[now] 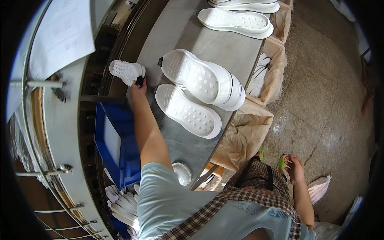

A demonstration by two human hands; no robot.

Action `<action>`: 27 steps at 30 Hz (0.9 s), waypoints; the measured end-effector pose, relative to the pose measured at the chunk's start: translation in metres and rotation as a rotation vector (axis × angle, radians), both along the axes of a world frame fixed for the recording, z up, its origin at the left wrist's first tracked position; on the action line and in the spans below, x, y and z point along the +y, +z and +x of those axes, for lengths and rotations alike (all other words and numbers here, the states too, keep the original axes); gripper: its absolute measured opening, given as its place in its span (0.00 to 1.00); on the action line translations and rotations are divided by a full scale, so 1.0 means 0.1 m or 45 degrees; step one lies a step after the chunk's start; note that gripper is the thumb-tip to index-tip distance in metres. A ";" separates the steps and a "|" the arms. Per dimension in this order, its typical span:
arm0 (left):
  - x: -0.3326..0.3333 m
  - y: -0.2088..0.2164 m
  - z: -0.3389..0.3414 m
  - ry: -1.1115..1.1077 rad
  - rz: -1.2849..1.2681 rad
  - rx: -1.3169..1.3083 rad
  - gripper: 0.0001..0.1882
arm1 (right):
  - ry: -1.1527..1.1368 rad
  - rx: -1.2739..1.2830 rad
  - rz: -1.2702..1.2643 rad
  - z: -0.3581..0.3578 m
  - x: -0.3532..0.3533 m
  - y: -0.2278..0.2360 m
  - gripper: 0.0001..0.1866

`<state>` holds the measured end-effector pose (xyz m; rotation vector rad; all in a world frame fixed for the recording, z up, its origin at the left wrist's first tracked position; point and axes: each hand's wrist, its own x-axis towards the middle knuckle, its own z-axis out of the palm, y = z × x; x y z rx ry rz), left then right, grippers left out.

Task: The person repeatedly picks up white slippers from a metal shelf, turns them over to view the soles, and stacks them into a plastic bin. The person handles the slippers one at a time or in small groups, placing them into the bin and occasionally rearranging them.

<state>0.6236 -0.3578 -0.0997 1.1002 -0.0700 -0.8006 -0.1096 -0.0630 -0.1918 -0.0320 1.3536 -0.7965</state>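
Observation:
My left hand [139, 87] reaches out over the far left edge of the grey metal table. Its fingers are closed on the near end of a white shoe sole [125, 71], where a small black piece shows. To the right of that arm lie a single white sole [186, 112] and a nested stack of white soles [202, 82], their dimpled insides facing up. My right hand [295, 170] hangs low at my right side over the floor, its fingers loosely bent and apart, with nothing seen in it.
More white soles [236, 23] lie at the table's far end. Paper-lined bins [250, 130] stand along its right edge. A blue crate [105, 140] is beside my left arm, above white pieces [124, 208]. A round white object [182, 174] sits on the near table.

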 end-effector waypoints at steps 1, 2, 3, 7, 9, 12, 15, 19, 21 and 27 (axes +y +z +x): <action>-0.04 0.04 0.04 -0.019 -0.056 0.051 0.22 | 0.031 0.026 0.003 0.03 0.02 0.00 0.08; -0.07 0.10 0.06 -0.039 -0.116 0.104 0.20 | 0.057 0.042 -0.009 0.05 0.03 0.00 0.08; -0.07 0.18 0.03 -0.056 -0.179 0.161 0.19 | 0.079 0.060 -0.026 0.06 0.03 -0.01 0.08; 0.25 0.74 -0.52 -0.121 -0.376 0.742 0.17 | 0.254 0.071 -0.170 0.09 0.00 -0.03 0.08; 0.69 1.04 -1.06 -0.235 -0.403 0.850 0.16 | 0.366 0.068 -0.311 0.07 -0.01 0.00 0.07; 1.65 1.28 -2.10 -0.430 -0.506 0.778 0.14 | 0.518 0.034 -0.516 0.00 0.04 0.14 0.10; 2.79 1.32 -3.18 -0.640 -0.545 0.542 0.16 | 0.636 -0.077 -0.772 -0.10 0.13 0.38 0.15; 4.08 1.26 -4.35 -0.883 -0.471 0.551 0.21 | 0.762 -0.301 -1.055 -0.17 0.28 0.81 0.28; 4.52 1.12 -4.86 -0.797 -0.411 0.376 0.28 | 0.779 -0.388 -1.244 -0.17 0.38 1.02 0.31; 5.19 0.81 -5.64 -1.080 -0.096 0.105 0.37 | 0.325 -0.996 -1.203 -0.08 0.84 1.38 0.54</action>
